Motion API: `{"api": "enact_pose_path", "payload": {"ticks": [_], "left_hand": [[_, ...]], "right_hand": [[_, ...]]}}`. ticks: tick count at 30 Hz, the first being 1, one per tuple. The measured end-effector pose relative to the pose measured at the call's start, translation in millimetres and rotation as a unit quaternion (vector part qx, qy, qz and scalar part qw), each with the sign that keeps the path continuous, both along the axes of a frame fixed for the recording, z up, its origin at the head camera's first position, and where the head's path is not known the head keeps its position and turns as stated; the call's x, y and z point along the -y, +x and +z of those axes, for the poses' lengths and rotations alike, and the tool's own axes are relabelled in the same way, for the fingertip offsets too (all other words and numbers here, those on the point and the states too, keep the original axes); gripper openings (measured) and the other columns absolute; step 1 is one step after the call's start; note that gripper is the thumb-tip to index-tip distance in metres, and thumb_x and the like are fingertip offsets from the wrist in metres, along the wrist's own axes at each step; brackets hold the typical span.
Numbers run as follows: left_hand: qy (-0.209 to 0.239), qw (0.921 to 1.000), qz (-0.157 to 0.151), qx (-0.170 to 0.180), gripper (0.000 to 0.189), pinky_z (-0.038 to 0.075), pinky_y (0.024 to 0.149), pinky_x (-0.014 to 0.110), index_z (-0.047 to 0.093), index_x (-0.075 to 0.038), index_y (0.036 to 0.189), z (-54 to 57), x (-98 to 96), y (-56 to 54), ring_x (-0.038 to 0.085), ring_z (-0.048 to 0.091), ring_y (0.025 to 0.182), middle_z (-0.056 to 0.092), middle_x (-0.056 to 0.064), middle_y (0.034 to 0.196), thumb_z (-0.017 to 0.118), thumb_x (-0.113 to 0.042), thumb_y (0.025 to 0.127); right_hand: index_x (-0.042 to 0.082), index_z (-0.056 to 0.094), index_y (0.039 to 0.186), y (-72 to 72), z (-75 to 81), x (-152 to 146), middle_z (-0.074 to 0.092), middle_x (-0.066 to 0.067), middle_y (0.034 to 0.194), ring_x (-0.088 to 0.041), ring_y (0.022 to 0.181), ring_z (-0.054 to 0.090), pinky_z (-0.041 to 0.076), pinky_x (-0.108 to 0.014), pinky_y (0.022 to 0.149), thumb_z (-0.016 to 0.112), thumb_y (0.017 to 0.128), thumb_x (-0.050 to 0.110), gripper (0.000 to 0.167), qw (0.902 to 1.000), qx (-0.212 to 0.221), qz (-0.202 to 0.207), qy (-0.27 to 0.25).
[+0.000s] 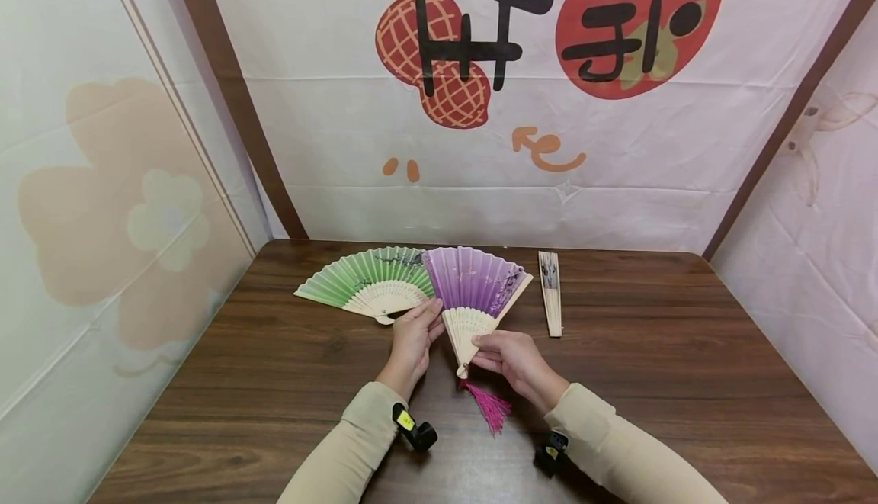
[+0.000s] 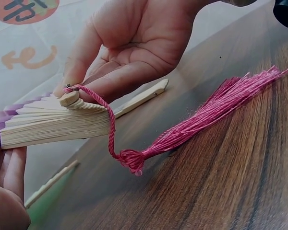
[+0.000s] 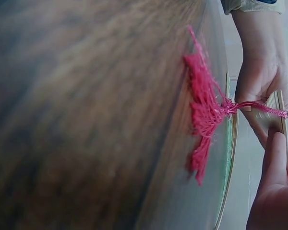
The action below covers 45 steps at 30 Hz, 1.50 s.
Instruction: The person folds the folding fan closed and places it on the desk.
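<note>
A purple folding fan [image 1: 473,279] with pale ribs is spread partway, held between both hands above the table. At its left edge my left hand [image 1: 414,342] pinches the fan's side between thumb and fingers. My right hand [image 1: 516,357] grips the ribs low on the right side, near the pivot. From the pivot hangs a magenta tassel [image 2: 201,120] on a twisted cord, which the right wrist view also shows. A green folding fan [image 1: 366,279] lies spread on the table just behind and left of my left hand. Its right end is partly covered by the purple fan.
A folded fan [image 1: 550,294] with pale ribs lies right of the purple one, toward the back edge. Everything is on a dark wooden table [image 1: 652,374]. A printed white cloth [image 1: 329,123] stands behind it, with more cloth at both sides.
</note>
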<state>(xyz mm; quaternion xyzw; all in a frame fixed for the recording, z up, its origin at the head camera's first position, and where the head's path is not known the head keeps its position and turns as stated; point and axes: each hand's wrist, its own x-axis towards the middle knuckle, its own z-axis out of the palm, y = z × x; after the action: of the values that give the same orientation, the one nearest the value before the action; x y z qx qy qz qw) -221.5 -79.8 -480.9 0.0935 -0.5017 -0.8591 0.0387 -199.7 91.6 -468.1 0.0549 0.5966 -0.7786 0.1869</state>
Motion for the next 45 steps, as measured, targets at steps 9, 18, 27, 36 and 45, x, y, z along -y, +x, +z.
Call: {"api": "enact_pose_path", "payload": {"ticks": [9,18,27,36,45], "left_hand": [[-0.012,0.9997,0.011,0.016,0.04,0.06,0.071,0.015,0.051,0.017,0.133,-2.9,-5.9,-13.3,0.002,0.066,0.075,0.069,-0.006,0.085,0.058,-0.003,0.099],[-0.024,0.9994,0.018,0.016,0.04,0.06,0.07,0.016,0.053,0.017,0.131,-5.7,-10.8,-20.2,0.002,0.066,0.075,0.071,-0.006,0.084,0.061,-0.005,0.098],[-0.02,0.9994,0.025,0.009,0.04,0.059,0.069,0.015,0.054,0.017,0.13,-11.1,-14.4,-22.7,0.001,0.066,0.074,0.071,-0.007,0.085,0.061,-0.005,0.098],[-0.036,0.9991,0.023,0.009,0.041,0.059,0.07,0.015,0.056,0.014,0.13,-11.4,-16.6,-20.2,0.001,0.066,0.075,0.071,-0.006,0.092,0.064,-0.008,0.097],[-0.049,0.9984,0.023,0.018,0.04,0.058,0.068,0.015,0.057,0.012,0.13,-11.3,-17.5,-18.8,0.001,0.064,0.072,0.073,-0.008,0.087,0.065,-0.008,0.096]], "right_hand": [[-0.005,0.065,0.096,-11.7,2.1,-3.3,0.071,0.001,0.074,-0.011,0.071,0.07,0.063,-0.027,0.074,0.064,0.09,-0.002,0.007,0.9994,-0.009,0.009,0.03],[0.001,0.067,0.093,-24.8,1.2,-9.0,0.072,0.002,0.076,-0.011,0.075,0.07,0.063,-0.03,0.079,0.065,0.091,0.001,0.003,0.9981,0.002,0.047,0.04],[-0.002,0.065,0.096,-30.7,-3.4,-13.6,0.07,-0.001,0.081,-0.013,0.079,0.069,0.063,-0.031,0.083,0.065,0.092,0.0,0.005,0.9969,0.007,0.071,0.033],[-0.009,0.061,0.11,-31.2,-7.0,-13.7,0.071,-0.002,0.083,-0.014,0.081,0.07,0.062,-0.033,0.085,0.064,0.092,-0.001,0.019,0.9961,0.0,0.085,0.023],[-0.013,0.058,0.12,-30.4,-7.0,-13.6,0.072,-0.002,0.086,-0.014,0.084,0.071,0.062,-0.034,0.088,0.064,0.093,0.0,0.03,0.9948,-0.005,0.097,0.031]]}}
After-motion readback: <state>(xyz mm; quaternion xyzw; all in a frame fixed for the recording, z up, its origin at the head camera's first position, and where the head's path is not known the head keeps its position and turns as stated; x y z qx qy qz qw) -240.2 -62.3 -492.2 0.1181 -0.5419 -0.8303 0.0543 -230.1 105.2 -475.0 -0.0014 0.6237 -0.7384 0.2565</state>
